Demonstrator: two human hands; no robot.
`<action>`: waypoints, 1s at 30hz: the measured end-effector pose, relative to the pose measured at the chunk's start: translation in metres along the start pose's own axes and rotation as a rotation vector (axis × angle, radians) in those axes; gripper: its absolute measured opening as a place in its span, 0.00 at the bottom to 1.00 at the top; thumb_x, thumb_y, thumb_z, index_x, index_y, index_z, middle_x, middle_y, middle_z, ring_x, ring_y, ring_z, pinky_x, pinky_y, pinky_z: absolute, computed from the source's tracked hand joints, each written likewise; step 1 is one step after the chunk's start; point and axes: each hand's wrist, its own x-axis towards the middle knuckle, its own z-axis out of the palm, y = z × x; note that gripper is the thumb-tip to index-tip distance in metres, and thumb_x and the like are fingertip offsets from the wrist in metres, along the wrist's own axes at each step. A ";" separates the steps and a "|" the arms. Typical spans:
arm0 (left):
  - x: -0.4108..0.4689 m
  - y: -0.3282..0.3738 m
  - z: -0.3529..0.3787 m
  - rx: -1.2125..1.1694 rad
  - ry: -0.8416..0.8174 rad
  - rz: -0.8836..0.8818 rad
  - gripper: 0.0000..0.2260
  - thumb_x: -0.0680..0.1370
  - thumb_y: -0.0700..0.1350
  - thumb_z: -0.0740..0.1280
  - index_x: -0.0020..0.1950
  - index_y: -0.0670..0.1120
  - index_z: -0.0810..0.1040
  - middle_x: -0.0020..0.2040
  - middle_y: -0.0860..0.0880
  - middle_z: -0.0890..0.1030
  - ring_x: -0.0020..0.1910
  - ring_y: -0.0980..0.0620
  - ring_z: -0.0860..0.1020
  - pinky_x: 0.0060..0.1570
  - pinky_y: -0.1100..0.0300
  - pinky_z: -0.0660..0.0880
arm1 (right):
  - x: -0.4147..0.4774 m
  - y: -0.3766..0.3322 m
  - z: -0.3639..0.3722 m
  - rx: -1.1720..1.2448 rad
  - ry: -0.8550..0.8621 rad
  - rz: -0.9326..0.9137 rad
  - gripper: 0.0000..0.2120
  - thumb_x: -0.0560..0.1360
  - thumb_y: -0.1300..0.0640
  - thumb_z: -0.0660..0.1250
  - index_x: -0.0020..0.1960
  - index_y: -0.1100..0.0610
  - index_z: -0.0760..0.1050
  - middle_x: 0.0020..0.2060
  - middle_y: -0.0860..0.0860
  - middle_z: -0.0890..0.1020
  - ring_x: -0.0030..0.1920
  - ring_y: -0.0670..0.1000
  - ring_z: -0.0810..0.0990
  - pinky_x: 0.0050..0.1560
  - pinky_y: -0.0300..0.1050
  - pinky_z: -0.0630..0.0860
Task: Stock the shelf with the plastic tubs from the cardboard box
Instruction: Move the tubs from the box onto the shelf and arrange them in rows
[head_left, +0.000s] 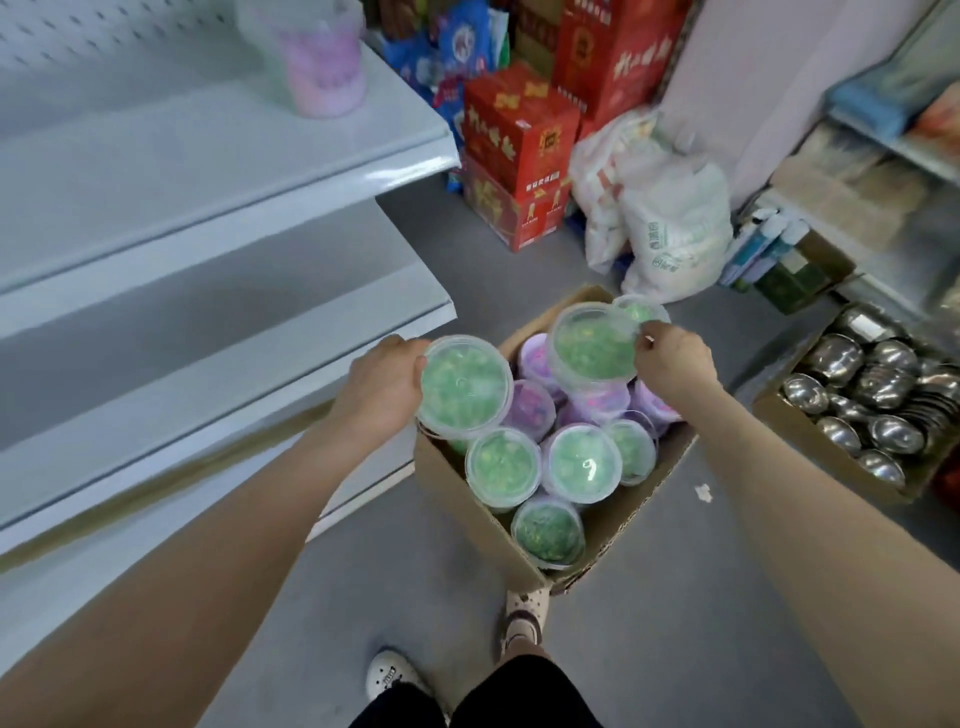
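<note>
Right, both hands are loaded over the box (470, 506): my left hand (382, 382) wraps a green tub (464, 387), my right hand (675, 358) pinches another tub (592, 345) by its rim (lids on). One pink tub (322, 67) sits on the shelf (156, 171).

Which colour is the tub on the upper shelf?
Pink, under a clear lid; head view, somewhat blurred.

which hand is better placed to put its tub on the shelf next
Left, probably. The left hand holds a green tub at the box's shelf-side edge, nearest the shelf. The right hand holds its tub over the box's far side.
</note>
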 end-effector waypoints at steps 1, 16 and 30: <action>-0.008 -0.008 -0.013 0.013 0.018 0.002 0.13 0.81 0.43 0.54 0.58 0.45 0.76 0.48 0.41 0.76 0.49 0.39 0.76 0.41 0.54 0.64 | -0.004 -0.015 -0.008 0.079 0.035 0.005 0.15 0.79 0.57 0.55 0.60 0.60 0.75 0.54 0.64 0.80 0.55 0.66 0.77 0.56 0.53 0.73; -0.053 -0.079 -0.181 0.004 0.398 -0.034 0.14 0.81 0.44 0.55 0.61 0.46 0.77 0.51 0.41 0.79 0.53 0.39 0.76 0.50 0.51 0.70 | -0.039 -0.189 -0.159 0.469 0.382 -0.257 0.21 0.66 0.50 0.53 0.47 0.55 0.81 0.43 0.58 0.84 0.45 0.61 0.79 0.45 0.49 0.76; 0.011 -0.131 -0.252 -0.205 0.480 -0.358 0.14 0.78 0.44 0.55 0.46 0.43 0.79 0.37 0.46 0.83 0.40 0.45 0.81 0.48 0.50 0.77 | 0.055 -0.292 -0.156 0.413 0.173 -0.168 0.15 0.75 0.58 0.60 0.57 0.52 0.80 0.49 0.56 0.84 0.54 0.60 0.80 0.56 0.49 0.76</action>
